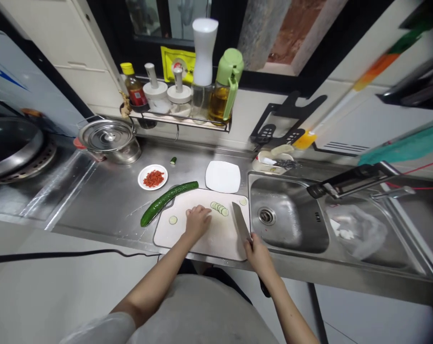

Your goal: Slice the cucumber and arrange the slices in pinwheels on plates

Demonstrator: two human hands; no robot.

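A white cutting board (216,239) lies on the steel counter in front of me. My left hand (197,220) rests on the board with its fingers curled down, next to a short row of cucumber slices (219,208); what lies under the fingers is hidden. One loose slice (172,220) lies at the board's left, another (243,201) at its far right corner. My right hand (257,253) grips the handle of a cleaver (241,222), whose blade rests on the board right of the slices. A whole cucumber (168,200) lies across the board's left corner.
A small plate of red bits (152,177), a cucumber end (173,160) and an empty white square plate (222,176) sit behind the board. A lidded pot (109,139) and a wok (8,145) stand left. The sink (288,217) is right; bottles fill the shelf (180,117).
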